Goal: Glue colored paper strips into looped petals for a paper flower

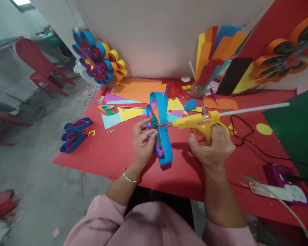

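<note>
My left hand pinches a looped paper-strip flower piece at its gathered centre. Its outer loops are blue, with purple, green and orange loops inside. My right hand grips a yellow hot glue gun by the handle, and a long white glue stick sticks out of its back. The gun's nozzle points left and meets the piece's centre, close to my left fingertips; whether glue is coming out cannot be seen. A similar looped piece lies at the table's left edge.
Paper sheets and scraps cover the back of the red table. A holder of coloured strips stands by the wall. Finished paper flowers are at the back left and right. A black cord and white power strip lie right.
</note>
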### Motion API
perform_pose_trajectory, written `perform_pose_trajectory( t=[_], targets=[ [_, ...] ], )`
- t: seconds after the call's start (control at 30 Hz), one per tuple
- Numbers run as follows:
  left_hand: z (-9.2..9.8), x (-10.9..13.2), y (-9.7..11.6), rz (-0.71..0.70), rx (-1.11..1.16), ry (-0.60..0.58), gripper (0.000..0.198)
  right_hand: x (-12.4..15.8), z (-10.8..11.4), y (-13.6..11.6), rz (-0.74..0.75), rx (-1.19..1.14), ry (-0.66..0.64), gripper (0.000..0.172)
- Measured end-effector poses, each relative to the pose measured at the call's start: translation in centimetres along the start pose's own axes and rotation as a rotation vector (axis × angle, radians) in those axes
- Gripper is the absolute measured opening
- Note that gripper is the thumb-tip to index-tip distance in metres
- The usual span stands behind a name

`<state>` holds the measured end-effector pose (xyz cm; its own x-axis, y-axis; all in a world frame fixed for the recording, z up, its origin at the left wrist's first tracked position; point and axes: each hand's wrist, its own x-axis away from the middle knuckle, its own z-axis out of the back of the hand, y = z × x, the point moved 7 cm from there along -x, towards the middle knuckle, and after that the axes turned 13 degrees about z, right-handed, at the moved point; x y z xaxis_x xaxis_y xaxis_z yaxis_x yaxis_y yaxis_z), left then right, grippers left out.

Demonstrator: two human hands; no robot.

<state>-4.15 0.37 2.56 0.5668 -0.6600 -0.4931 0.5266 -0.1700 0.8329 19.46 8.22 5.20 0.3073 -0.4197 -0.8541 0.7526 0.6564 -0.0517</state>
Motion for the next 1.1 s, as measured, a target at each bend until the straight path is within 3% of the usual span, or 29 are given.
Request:
perform_pose_trajectory(
  t=[0.23,0.4,0.6,0.97,1.1],
  targets=[
    [0.0,0.2,0.2,-0.023,-0.073,0.028,0.018,0.3,-0.3,-0.5,-0.01,0.016,-0.027,0.043],
    [0.2,0.2,0.2,-0.025,-0.038,0.047,0.012,-0.1,0.3,-1.2,0.061,0.025,0.027,0.04],
    [0.1,0.3,0.4,-0.021,-0.032,0.024,0.014,0.5,0.1,-0.6,0.018,0.04,-0.024,0.038],
    [0.2,0.5,-0.2,0.017,0.048,0.034,0.013,0.4,1.2,-1.5,0.132,0.071,0.092,0.039],
    [0.3,0.5,-0.1,0.034,0.056,0.034,0.012,0.5,1.0,-1.2,0.097,0.084,0.043,0.037]
  ],
)
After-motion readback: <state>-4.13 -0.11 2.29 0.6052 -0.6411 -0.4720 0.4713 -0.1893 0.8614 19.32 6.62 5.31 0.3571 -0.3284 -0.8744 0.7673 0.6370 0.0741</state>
